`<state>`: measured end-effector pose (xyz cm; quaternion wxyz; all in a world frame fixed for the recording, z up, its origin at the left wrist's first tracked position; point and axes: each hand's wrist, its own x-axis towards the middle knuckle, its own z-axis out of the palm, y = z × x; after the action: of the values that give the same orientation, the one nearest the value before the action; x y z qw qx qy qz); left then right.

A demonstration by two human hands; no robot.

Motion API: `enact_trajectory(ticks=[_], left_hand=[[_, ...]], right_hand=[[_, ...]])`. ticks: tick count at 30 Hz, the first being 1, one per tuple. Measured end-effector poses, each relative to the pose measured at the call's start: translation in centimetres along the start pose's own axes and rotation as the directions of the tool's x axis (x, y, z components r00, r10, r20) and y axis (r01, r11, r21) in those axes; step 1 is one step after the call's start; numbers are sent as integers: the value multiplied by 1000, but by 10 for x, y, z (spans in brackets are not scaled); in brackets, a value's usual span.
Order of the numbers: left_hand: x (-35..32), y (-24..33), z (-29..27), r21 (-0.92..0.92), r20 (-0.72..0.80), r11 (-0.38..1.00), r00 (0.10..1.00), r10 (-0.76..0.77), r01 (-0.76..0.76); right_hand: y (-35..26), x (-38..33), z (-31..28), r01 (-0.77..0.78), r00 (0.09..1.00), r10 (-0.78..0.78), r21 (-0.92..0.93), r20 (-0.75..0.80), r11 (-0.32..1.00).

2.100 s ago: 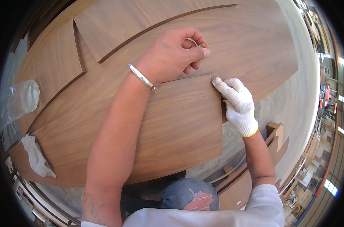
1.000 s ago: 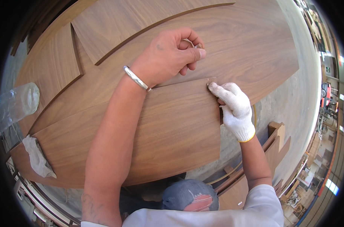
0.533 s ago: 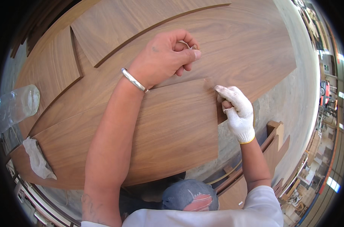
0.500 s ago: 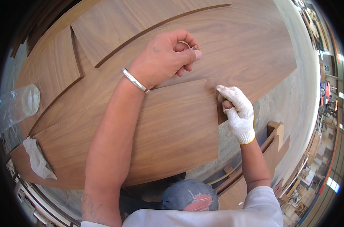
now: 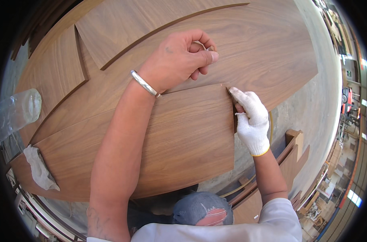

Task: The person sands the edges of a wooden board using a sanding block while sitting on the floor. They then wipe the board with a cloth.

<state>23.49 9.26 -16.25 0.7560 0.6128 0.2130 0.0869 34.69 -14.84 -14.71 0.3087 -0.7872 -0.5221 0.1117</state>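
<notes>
Looking down from the head camera, the bare left hand (image 5: pixel 179 60) rests on a large walnut-coloured wooden panel (image 5: pixel 191 133) with its fingers (image 5: pixel 201 56) curled in narrow, thumb and forefinger pinched on a small pale object (image 5: pixel 203 45) too little to make out. A silver bangle (image 5: pixel 144 83) circles that wrist. The gloved right hand (image 5: pixel 252 121), in a white knit glove, sits at the panel's right edge: its forefinger tip presses on the upper right corner of the front panel piece, while the other fingers fold down against the panel's vertical end, gripping that edge. That corner lies directly under the right fingertip and just below the left hand's knuckles, the two hands near each other but apart. Curved grooves (image 5: pixel 167 28) run across the wood beyond the left hand. At the left, a clear plastic bottle (image 5: pixel 18 113) lies beside the panel, and a crumpled white rag (image 5: pixel 40 169) rests on the panel's lower left edge. Wooden frame parts (image 5: pixel 294 153) stand beyond the right wrist.
</notes>
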Motion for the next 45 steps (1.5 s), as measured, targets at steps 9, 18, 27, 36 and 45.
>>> enact_trajectory(ticks=[9, 18, 27, 36, 45], left_hand=[[2, -2, 1, -23, 9, 1000, 1000, -2, 2], [0, -1, 0, -8, -6, 1000, 1000, -5, 5], [1, -1, 0, -6, -1, 1000, 1000, -6, 6], [-1, -1, -1, -25, 0, 1000, 1000, -11, 11], [0, 1, 0, -21, 3, 1000, 1000, -12, 12]], right_hand=[[-6, -5, -4, 7, 995, -8, 11, 98, 1000], [4, -1, 4, 24, 999, -24, 2, -46, 1000], [-2, -3, -1, 48, 995, -49, 16, 92, 999], [1, 9, 6, 93, 996, -93, 9, -13, 996], [-1, 9, -5, 64, 989, -67, 27, 131, 998]])
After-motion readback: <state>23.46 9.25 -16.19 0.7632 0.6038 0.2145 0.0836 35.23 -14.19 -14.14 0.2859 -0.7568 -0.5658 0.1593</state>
